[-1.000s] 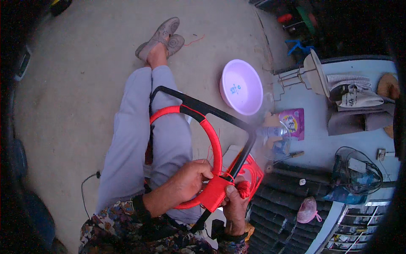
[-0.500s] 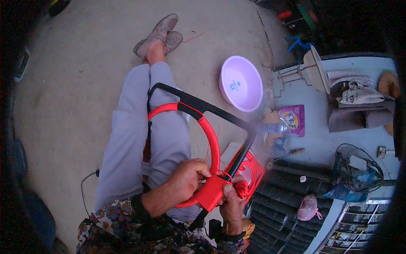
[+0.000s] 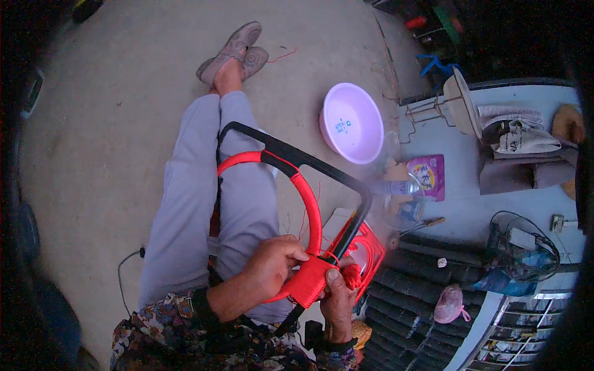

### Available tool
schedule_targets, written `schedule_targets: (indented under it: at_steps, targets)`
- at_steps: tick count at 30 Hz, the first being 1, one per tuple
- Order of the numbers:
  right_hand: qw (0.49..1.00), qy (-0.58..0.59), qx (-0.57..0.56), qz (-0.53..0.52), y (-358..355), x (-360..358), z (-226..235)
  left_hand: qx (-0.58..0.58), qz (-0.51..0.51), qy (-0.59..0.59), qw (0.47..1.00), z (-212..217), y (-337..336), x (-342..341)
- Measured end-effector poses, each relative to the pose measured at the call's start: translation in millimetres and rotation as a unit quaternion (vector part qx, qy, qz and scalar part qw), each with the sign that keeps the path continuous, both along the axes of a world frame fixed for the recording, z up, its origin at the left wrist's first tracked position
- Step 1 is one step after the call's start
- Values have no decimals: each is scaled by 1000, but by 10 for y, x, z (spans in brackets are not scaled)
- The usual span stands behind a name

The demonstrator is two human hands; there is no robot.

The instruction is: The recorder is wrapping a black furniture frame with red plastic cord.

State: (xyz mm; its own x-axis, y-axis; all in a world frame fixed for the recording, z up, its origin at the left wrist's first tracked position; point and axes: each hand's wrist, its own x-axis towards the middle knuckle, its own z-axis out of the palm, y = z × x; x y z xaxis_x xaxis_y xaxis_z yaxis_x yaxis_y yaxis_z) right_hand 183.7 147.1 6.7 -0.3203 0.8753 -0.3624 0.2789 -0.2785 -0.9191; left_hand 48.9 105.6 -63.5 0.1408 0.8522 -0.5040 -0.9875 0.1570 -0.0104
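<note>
A black tubular frame (image 3: 309, 157) with rounded corners lies across my lap, and a ring wrapped in red cord (image 3: 314, 222) is joined to it. One short section of the ring is black. Where ring and frame meet at the near side, a wide band of red cord (image 3: 305, 281) binds them. My left hand (image 3: 272, 266) is closed at the band's left edge, thumb and fingers pinching the cord there. On the other side, my right hand (image 3: 339, 300) is closed round the frame bar, thumb on top. A bundle of red cord (image 3: 351, 276) sits by its fingers, which are partly hidden.
A red plastic basket or stool-like piece (image 3: 370, 250) stands beyond my right hand. Further off is a lilac basin (image 3: 352, 123) on the concrete floor. To the right are a purple packet (image 3: 428, 176), a spray can (image 3: 396, 187), black padded tubes (image 3: 396, 294) and a wire rack (image 3: 520, 334).
</note>
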Motion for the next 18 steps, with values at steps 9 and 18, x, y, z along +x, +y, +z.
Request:
schedule_targets:
  at_steps: [9, 18]
  targets:
    - [999, -29, 9, -12, 9, -18, 0, 53, -23, 40, 998, -92, -62, -41]
    - [999, -28, 16, -2, 23, -47, 23, 61, -20, 63, 996, -104, -49, -34]
